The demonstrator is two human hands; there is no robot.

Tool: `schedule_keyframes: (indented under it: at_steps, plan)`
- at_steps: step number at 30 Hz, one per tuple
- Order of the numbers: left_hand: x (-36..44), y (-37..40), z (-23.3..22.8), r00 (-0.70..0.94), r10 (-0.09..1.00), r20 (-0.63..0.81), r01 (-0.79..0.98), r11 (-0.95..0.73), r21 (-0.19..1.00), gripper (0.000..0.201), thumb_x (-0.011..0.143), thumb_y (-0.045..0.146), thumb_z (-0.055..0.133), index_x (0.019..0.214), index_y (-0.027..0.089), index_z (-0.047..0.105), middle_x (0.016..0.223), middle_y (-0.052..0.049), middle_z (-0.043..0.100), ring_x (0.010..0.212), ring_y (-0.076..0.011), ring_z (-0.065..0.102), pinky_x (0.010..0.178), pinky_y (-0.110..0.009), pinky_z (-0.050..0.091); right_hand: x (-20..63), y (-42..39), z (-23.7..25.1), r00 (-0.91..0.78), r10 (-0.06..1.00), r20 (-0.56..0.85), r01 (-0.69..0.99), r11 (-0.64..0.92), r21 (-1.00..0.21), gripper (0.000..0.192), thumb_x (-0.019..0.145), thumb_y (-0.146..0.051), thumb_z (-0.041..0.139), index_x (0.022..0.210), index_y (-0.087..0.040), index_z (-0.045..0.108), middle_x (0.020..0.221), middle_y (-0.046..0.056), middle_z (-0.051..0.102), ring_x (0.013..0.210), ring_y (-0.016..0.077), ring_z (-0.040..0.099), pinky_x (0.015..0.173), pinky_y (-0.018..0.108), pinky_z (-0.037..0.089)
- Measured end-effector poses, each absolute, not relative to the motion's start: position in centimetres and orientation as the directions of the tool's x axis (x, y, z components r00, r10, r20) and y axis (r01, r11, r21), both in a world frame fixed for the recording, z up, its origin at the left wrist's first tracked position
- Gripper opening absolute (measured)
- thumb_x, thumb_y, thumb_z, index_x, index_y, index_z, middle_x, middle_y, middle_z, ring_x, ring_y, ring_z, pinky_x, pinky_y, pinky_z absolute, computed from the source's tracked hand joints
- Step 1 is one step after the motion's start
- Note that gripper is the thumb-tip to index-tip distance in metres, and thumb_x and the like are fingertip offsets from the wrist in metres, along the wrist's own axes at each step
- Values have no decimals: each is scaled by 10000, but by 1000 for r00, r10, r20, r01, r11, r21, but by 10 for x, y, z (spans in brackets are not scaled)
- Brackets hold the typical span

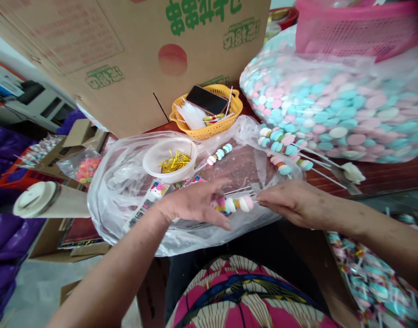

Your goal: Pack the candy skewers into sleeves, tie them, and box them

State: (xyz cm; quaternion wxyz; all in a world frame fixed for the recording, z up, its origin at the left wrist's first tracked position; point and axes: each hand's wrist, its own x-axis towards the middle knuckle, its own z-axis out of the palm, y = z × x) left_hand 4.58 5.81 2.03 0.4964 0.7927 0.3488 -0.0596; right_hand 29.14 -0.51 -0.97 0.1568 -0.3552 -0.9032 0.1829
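In my right hand (293, 200) the fingers are pinched at the stick end of a marshmallow skewer (242, 204). The skewer lies level, its pink, white and other coloured pieces pointing left. My left hand (198, 202) is around its far end with fingers spread apart; whether they touch it I cannot tell. Several bare white sticks (238, 191) lie just behind the skewer. A clear plastic sheet (123, 177) is spread beneath. Beyond my left hand stands a white bowl (150, 166) with gold twist ties (176, 162). Printed cards (149, 200) lie partly under my left wrist.
Finished-looking skewers (280, 146) lie at the right, and another skewer (220, 154) lies behind my hands. A yellow basket (202, 133) holds a phone. A large marshmallow bag (335, 109), a cardboard box (137, 100) and a lidded cup (65, 200) stand around. Wrapped skewers (376, 282) fill a box lower right.
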Motion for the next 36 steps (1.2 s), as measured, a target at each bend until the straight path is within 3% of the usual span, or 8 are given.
schedule_keyframes:
  at_steps: [4, 8, 12, 16, 20, 26, 31, 36]
  plan:
    - [28, 69, 11, 749, 208, -630, 653, -63, 755, 321, 636, 374, 764, 801, 169, 580, 698, 27, 583, 657, -143, 570, 638, -265, 464, 292, -7, -5, -729, 595, 338, 579, 800, -159, 220, 871, -71, 410, 842, -151, 612, 661, 41, 637, 594, 161, 548, 606, 295, 320]
    - [40, 54, 7, 701, 409, -585, 691, -184, 700, 240, 705, 355, 698, 818, 180, 578, 750, 6, 613, 697, -166, 590, 679, -295, 475, 289, -13, -5, -748, 555, 363, 601, 799, 18, 242, 796, -19, 416, 849, -139, 618, 615, 37, 623, 553, 170, 521, 615, 322, 298]
    - [59, 38, 17, 603, 649, -464, 793, -554, 255, 249, 789, 375, 604, 928, 169, 620, 863, -96, 681, 840, -310, 652, 740, -415, 490, 285, -15, -2, -681, 687, 251, 655, 726, -210, 220, 819, -59, 418, 802, -157, 614, 631, 42, 637, 545, 155, 530, 557, 291, 282]
    - [76, 31, 14, 594, 692, -410, 795, -584, 166, 332, 807, 443, 586, 1005, 178, 613, 890, -110, 705, 850, -332, 672, 735, -421, 506, 271, -11, 4, -617, 785, 51, 669, 558, -490, 277, 910, -191, 396, 713, -170, 590, 607, 18, 617, 516, 114, 506, 504, 245, 270]
    - [88, 28, 5, 598, 696, -399, 800, -548, 245, 292, 818, 374, 567, 1031, 179, 610, 889, -99, 702, 873, -305, 672, 752, -392, 503, 256, -2, -3, -617, 786, -22, 657, 500, -564, 261, 886, -188, 422, 718, -171, 621, 630, 19, 638, 549, 110, 529, 515, 228, 288]
    - [58, 52, 18, 756, 572, -317, 540, -272, 796, 917, 664, 439, 777, 1424, 217, 315, 1176, -105, 629, 1071, -251, 593, 851, -337, 474, 266, 5, -14, -586, 802, 112, 653, 550, -521, 320, 936, -277, 438, 701, -168, 625, 630, 23, 631, 565, 115, 533, 533, 240, 302]
    - [36, 63, 21, 789, 344, -510, 602, -265, 753, 406, 733, 423, 708, 1045, 179, 618, 932, -13, 653, 881, -200, 589, 813, -309, 447, 282, 5, 6, -634, 736, 237, 512, 630, -584, 240, 951, -248, 445, 862, -159, 649, 746, 38, 678, 670, 127, 607, 608, 227, 399]
    - [48, 48, 7, 817, 404, -411, 508, -166, 845, 316, 791, 401, 654, 1004, 174, 597, 937, -4, 646, 873, -173, 570, 805, -283, 448, 279, 5, 16, -624, 730, 280, 467, 635, -616, 240, 928, -148, 408, 956, -162, 647, 846, 59, 707, 755, 139, 644, 659, 230, 459]
